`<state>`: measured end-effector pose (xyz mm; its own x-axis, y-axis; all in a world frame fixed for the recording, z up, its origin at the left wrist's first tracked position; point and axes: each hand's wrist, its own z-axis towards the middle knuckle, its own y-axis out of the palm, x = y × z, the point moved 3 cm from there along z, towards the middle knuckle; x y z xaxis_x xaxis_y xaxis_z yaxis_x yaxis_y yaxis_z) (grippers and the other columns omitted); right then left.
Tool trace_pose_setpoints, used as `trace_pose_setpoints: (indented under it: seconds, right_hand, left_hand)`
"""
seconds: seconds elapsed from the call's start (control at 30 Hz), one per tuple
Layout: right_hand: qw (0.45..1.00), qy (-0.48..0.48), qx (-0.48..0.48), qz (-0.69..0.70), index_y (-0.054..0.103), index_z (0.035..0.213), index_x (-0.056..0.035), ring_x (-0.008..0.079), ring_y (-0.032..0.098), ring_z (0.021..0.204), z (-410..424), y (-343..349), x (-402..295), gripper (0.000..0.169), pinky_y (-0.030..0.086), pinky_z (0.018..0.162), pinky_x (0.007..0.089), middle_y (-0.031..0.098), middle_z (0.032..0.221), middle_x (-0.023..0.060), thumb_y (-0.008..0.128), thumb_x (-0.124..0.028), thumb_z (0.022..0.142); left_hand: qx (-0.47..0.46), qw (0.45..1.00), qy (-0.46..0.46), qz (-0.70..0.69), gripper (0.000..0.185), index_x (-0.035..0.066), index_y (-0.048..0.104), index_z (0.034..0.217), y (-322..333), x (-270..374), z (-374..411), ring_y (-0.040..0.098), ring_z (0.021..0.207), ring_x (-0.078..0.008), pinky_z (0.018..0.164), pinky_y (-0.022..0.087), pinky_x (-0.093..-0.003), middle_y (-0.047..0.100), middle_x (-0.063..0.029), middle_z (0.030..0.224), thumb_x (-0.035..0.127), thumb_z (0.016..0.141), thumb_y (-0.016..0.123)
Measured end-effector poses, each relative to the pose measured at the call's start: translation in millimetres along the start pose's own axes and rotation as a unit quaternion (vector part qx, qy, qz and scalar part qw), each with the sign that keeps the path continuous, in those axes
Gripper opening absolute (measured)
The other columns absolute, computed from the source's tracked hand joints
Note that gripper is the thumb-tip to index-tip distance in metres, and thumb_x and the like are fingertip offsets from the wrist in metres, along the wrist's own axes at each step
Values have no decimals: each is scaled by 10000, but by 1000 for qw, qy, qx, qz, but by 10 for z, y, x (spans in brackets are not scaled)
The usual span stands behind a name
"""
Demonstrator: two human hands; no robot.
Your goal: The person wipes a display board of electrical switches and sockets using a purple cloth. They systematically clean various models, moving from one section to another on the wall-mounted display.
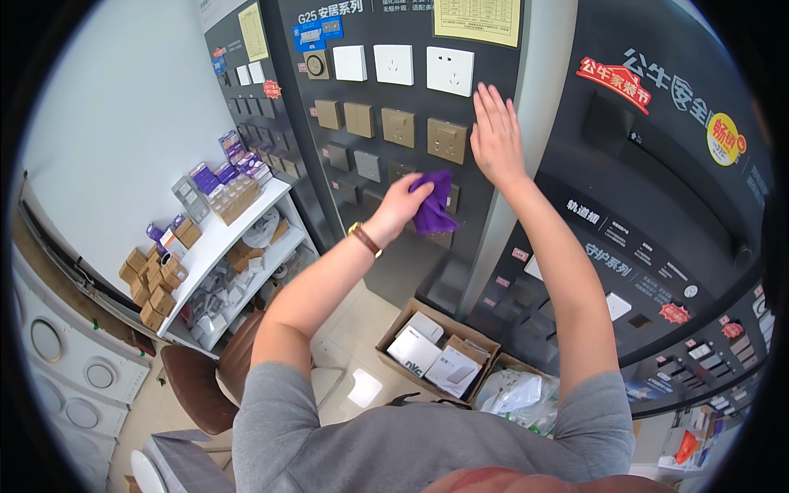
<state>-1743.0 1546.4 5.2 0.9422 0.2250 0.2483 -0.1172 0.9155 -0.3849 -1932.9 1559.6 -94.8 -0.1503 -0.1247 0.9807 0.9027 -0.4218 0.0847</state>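
Note:
My left hand grips a crumpled purple cloth in front of the lower rows of a dark display panel. Grey and dark switch plates there are partly hidden behind the hand and cloth. My right hand is stretched flat at the panel's right side, holding nothing, its palm turned to the panel. Just left of its fingertips is a white wall socket; a gold socket is mounted below that one. Further left are a white socket and a gold double switch.
A white shelf unit with small boxes stands left, near a brown chair. On the floor below the panel are a cardboard box of packaged goods and plastic bags. A curved dark display rises at right.

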Motion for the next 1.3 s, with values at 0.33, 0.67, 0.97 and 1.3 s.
trace_pose_setpoints:
  seconds: [0.33,0.67,0.97,1.3]
  right_hand:
    - [984,-20,-42,-173,362,1454,-32,198,237,1450,99,436,245,613,168,1185,351,281,1560,78,481,-343,939]
    - [984,18,-20,-174,409,1434,-57,180,282,1432,103,489,207,574,205,1165,355,322,1546,54,507,-290,919]
    - [976,50,-3,-211,460,1401,-75,179,337,1405,-15,540,155,553,212,1162,370,377,1517,45,550,-251,884]
    - [967,71,-22,-242,477,1383,-68,208,358,1393,-28,576,152,578,227,1154,391,401,1499,71,585,-258,848]
  left_hand:
    - [120,981,114,-97,436,14,433,1351,137,601,777,546,1093,-174,955,444,-302,555,-109,1215,95,947,577]
    - [223,710,583,326,498,24,416,1385,398,1157,1413,316,1339,-439,1107,296,-463,319,-246,1467,32,904,544]
    - [111,681,621,371,571,33,419,1408,225,1088,1572,270,1388,-439,1131,266,-493,298,-207,1514,-50,854,530]
    - [34,633,673,381,573,49,506,1349,260,839,1565,365,1353,-338,1094,340,-451,401,-122,1468,-15,783,568]
